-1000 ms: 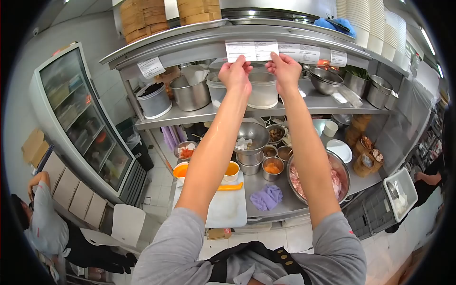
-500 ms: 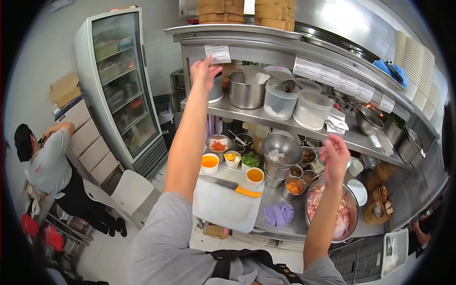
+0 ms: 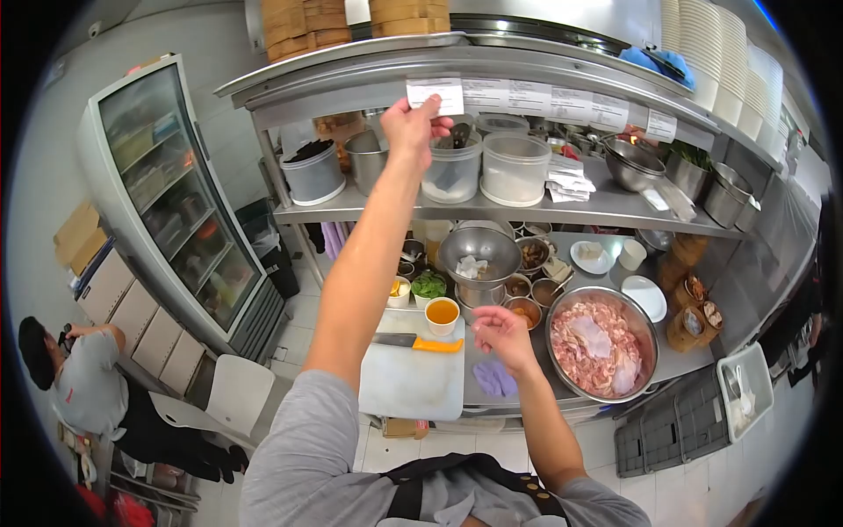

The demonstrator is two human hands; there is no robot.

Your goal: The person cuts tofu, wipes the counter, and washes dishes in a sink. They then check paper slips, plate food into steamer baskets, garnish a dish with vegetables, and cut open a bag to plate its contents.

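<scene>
Watched from my remote post, my left hand (image 3: 410, 132) grips a paper slip (image 3: 448, 93) above and beyond the cutting board (image 3: 411, 386), thumb over its lower edge, likely to leave most of the print uncovered. A row of slips (image 3: 530, 97) runs along the shelf edge (image 3: 351, 81), beyond the board and rightward, probably hung high for easy reading. My right hand (image 3: 505, 338) hovers just right of the board, fingers loosely curled, apparently holding nothing, near a purple cloth (image 3: 496, 378). The knife (image 3: 421, 343) lies across the board's far side, presumably parked within reach.
</scene>
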